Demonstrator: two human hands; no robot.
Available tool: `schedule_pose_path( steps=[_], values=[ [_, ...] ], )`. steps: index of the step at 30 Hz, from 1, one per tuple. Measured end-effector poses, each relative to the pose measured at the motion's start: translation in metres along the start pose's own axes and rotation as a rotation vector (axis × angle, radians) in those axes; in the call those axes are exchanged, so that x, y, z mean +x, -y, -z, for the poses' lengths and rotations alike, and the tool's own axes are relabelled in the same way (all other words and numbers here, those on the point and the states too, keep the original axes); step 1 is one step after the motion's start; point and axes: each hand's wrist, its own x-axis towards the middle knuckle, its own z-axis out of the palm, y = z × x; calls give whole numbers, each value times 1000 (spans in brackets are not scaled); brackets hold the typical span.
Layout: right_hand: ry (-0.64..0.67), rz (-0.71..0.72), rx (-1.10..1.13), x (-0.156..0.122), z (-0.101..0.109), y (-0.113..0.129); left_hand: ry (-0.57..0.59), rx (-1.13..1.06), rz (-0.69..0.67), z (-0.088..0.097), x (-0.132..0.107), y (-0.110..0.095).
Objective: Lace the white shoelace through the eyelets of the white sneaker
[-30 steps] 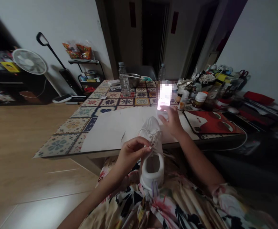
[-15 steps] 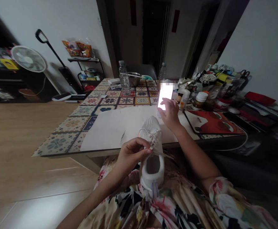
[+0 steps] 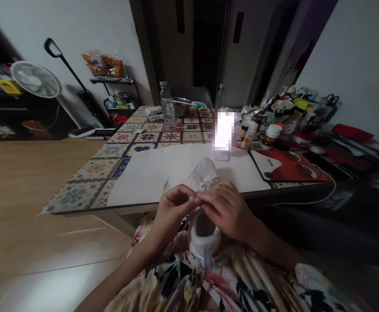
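A white lace-up sneaker (image 3: 205, 243) rests on my lap, its toe toward the table and its heel facing me. My left hand (image 3: 174, 205) is closed in a pinch on the shoelace (image 3: 209, 180) above the shoe's tongue. From the other side, my right hand (image 3: 228, 209) meets it there, thumb and fingers drawn together at the lace. The fingertips of both hands touch, and they cover the lace end and part of the shoe's opening. A phone (image 3: 224, 131) with a bright, blurred screen stands upright on a small stand (image 3: 221, 155) beyond the shoe.
White paper (image 3: 144, 177) covers the near part of the tile-patterned table (image 3: 79, 195). A clear bottle (image 3: 167, 108) and a metal bowl (image 3: 182, 108) stand farther back. To the right lie a red tablet case (image 3: 289, 167), jars (image 3: 271, 135) and clutter. A fan (image 3: 36, 79) stands at left.
My right hand has left the phone screen and come back toward me to join my left hand at the shoelace. My left hand has stayed nearly in place, still pinching.
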Motion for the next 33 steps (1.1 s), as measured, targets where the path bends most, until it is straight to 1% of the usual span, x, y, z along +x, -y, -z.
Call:
schedule_pose_path(
  steps=[4,7,10,12,14,16,18,20,22,24,26,28,31,33],
  values=[
    [34,-48,-73,-1,0,3,5,9,40,0,1,0],
    [76,-85,-155,-2,0,4,11,73,36,2,1,-1],
    [94,-124,-220,-3,-1,4,23,180,-19,4,0,-1],
    [86,-156,-198,-2,-1,4,35,266,-94,6,-1,-2],
    [80,-211,-91,-2,0,4,62,349,-184,7,-1,-4],
    [104,-277,101,-2,1,2,102,411,-251,8,-1,-6],
    [168,-316,303,-2,3,-2,136,428,-273,8,0,-7],
    [219,-315,413,-2,4,-5,144,403,-261,8,1,-7],
    [222,-299,392,-2,4,-7,136,365,-233,7,2,-5],
    [158,-265,271,-1,3,-7,130,331,-182,7,3,-3],
    [71,-176,110,-1,2,-4,137,289,-95,6,3,-2],
    [2,-48,-37,-2,2,-2,146,234,1,6,3,-2],
    [-4,104,-163,-4,5,-1,171,170,90,7,5,-1],
    [10,149,-157,-5,6,-2,192,168,92,10,7,0]
  ],
)
